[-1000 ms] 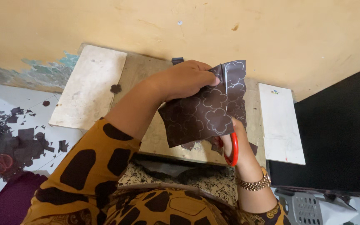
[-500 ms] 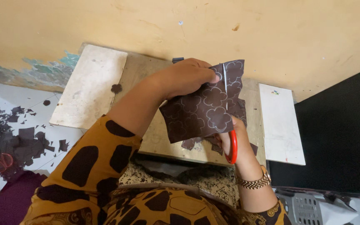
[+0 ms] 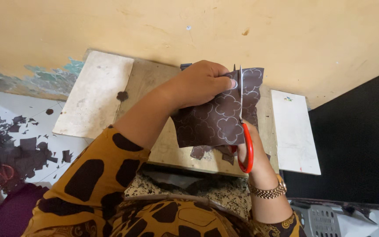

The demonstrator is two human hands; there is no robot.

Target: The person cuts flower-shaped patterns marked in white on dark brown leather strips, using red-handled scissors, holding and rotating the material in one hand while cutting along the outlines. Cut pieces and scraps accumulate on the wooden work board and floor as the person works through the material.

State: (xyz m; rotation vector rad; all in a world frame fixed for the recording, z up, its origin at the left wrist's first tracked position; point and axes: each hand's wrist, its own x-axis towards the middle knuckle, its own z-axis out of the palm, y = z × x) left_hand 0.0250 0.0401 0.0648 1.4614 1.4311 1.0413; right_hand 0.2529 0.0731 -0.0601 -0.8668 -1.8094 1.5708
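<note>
Fabric sheet [image 3: 218, 120] pinched by left hand [image 3: 200, 83]; scissors [image 3: 243, 127] in right hand [image 3: 253, 147].

Scissors [image 3: 242, 118] now farther up the sheet [image 3: 218, 118]

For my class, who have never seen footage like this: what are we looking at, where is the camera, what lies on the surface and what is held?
There is no machine here, only a person's two bare hands, filmed by a camera worn on the head and looking down. The left hand holds up a dark brown sheet printed with pale flower outlines. The right hand works red-handled scissors, whose blades run up the sheet. Below is a wooden board with pale slabs either side. Dark offcuts lie on the floor at left.
</note>
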